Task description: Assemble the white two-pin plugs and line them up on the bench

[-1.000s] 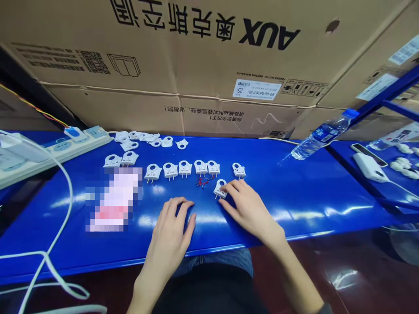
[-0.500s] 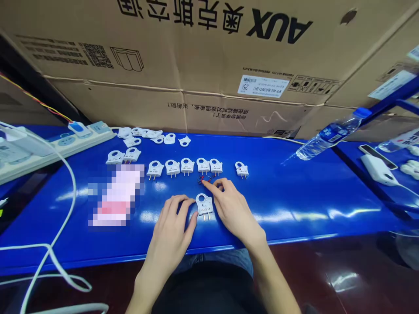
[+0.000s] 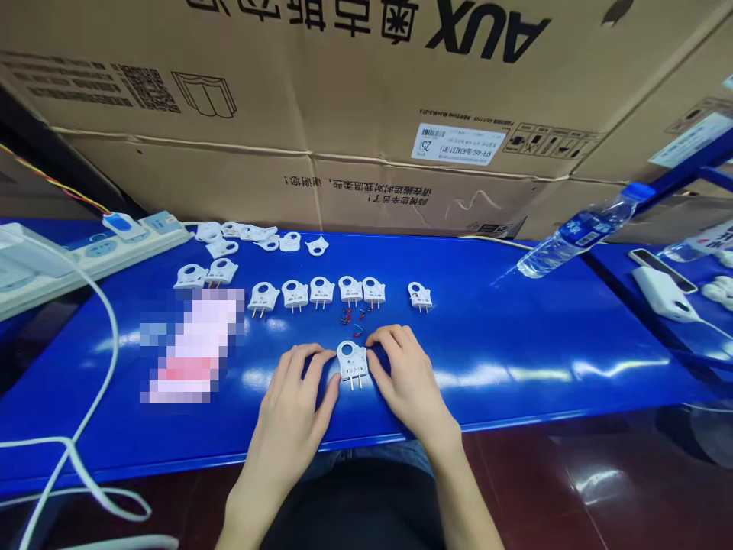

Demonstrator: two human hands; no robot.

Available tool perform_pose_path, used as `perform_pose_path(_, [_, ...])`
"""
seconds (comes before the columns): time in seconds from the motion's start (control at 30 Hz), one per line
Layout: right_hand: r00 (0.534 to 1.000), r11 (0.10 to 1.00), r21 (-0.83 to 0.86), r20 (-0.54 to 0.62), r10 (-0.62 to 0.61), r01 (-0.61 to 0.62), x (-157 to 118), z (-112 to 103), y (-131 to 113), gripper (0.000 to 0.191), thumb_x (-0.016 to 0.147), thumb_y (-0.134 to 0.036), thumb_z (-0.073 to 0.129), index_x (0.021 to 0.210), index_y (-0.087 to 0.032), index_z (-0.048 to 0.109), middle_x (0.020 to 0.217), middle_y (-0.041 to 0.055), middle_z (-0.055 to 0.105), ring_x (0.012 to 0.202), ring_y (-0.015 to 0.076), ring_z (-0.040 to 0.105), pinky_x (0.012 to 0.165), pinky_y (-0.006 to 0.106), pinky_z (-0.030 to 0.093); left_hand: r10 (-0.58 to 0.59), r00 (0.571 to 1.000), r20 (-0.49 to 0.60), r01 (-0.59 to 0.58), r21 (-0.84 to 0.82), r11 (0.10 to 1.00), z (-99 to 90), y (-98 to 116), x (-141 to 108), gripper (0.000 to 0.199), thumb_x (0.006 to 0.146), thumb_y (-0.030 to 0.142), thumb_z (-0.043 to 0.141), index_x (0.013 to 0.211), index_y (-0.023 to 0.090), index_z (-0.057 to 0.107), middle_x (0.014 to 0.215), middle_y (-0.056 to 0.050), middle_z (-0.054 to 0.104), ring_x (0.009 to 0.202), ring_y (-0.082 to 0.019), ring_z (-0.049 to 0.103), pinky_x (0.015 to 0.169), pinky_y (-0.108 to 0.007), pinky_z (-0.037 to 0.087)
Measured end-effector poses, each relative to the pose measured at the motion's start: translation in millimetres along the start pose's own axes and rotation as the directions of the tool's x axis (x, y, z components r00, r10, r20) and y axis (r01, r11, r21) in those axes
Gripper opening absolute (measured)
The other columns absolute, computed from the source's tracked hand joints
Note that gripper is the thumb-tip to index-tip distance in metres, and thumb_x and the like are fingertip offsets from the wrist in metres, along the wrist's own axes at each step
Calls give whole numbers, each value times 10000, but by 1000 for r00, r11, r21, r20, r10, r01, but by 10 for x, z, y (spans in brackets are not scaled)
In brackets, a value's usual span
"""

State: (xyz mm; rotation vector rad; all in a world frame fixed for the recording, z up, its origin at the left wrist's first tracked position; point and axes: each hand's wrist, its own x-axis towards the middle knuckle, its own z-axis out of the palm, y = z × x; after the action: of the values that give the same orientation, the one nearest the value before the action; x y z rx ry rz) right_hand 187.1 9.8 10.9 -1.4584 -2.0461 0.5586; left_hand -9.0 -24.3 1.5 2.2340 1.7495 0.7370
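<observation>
A white two-pin plug housing (image 3: 346, 368) with a round hole lies on the blue table, its metal pins pointing towards me. At its left edge, the thumb and forefinger of my left hand (image 3: 295, 401) are curled against the housing. My right hand (image 3: 415, 382) grips the opposite edge with thumb and forefinger close together. Just beyond the housing lies a small red part with bent wire leads (image 3: 358, 331). Several similar red parts (image 3: 347, 315) are scattered a little farther back.
Several more white plug housings (image 3: 321, 290) stand in a row behind. Loose white covers (image 3: 289, 241) lie at the back left. A blurred pink sheet (image 3: 200, 336) and a power strip (image 3: 97, 260) are to the left. A water bottle (image 3: 578, 237) leans at the right; cardboard boxes (image 3: 229, 164) wall the back.
My right hand has drawn back from the red parts to the housing's right edge. One red part now lies apart, nearer the housing. The whole view has shifted slightly.
</observation>
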Motion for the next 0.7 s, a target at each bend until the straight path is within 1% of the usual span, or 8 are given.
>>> perform_pose_path(0.03, [1000, 1000, -1, -2, 7, -7, -1, 3, -2, 178, 1048, -207, 508, 1175, -235, 629, 1141, 81, 667, 1085, 269, 601, 920, 437, 528, 2, 1000, -5, -2, 4, 1000, 3, -1, 2, 252, 1049, 350, 460, 1248, 243, 571, 1261, -109, 617, 1228, -291, 586, 965, -459, 548])
perform_pose_path(0.1, [1000, 999, -31, 10, 8, -8, 2, 8, -7, 295, 1051, -197, 491, 1320, -246, 599, 1182, 89, 663, 1101, 275, 596, 928, 446, 530, 8, 1000, -5, -8, 11, 1000, 9, -4, 4, 247, 1051, 346, 458, 1250, 245, 565, 1261, -111, 614, 1226, -290, 584, 965, -460, 549])
perform_pose_path(0.17, [999, 996, -85, 39, -16, 19, 8, 16, -8, 422, 1047, -159, 463, 1443, -271, 553, 1227, 96, 648, 1110, 276, 588, 929, 451, 535, 10, 1000, -5, -9, 14, 1000, 12, -6, 5, 245, 1051, 339, 459, 1256, 247, 557, 1264, -112, 610, 1229, -288, 581, 963, -454, 550])
perform_pose_path(0.2, [998, 993, -109, 52, -28, 34, 10, 20, -7, 457, 1042, -139, 454, 1465, -282, 550, 1240, 99, 642, 1106, 274, 585, 921, 450, 538, 11, 1000, -1, -11, 15, 1000, 13, -7, 4, 247, 1051, 339, 460, 1261, 247, 553, 1267, -113, 607, 1231, -289, 580, 961, -450, 551])
perform_pose_path(0.3, [997, 990, -128, 59, -47, 54, 10, 26, -4, 431, 1031, -120, 464, 1407, -272, 612, 1251, 108, 635, 1099, 272, 580, 913, 444, 539, 10, 1000, 6, -11, 19, 1000, 12, -10, -1, 250, 1052, 342, 463, 1266, 244, 548, 1276, -117, 599, 1234, -290, 573, 963, -449, 548])
perform_pose_path(0.5, [1000, 995, -94, 16, -25, 26, -1, 1, -24, 219, 1054, -171, 489, 1149, -231, 677, 1152, 88, 657, 1072, 253, 596, 906, 415, 528, 10, 1000, 8, -10, 27, 1000, 1, -1, -1, 253, 1057, 343, 449, 1254, 235, 565, 1266, -112, 609, 1219, -282, 578, 958, -438, 545])
perform_pose_path(0.6, [1000, 997, -76, -8, -18, 18, -10, 1, -30, 199, 1053, -172, 495, 1116, -241, 671, 1157, 80, 663, 1070, 251, 605, 900, 406, 526, 4, 1000, 6, -4, 23, 1000, -3, 5, 1, 261, 1054, 352, 451, 1250, 233, 575, 1267, -111, 616, 1216, -282, 587, 961, -433, 546])
perform_pose_path(0.7, [999, 1000, -15, -52, -13, 12, -17, 10, -25, 215, 1067, -192, 472, 1127, -257, 668, 1156, 78, 678, 1060, 251, 618, 917, 411, 527, -4, 1000, -2, 4, 10, 1000, -3, 4, -1, 270, 1051, 372, 451, 1237, 235, 591, 1257, -111, 628, 1218, -290, 599, 953, -436, 555])
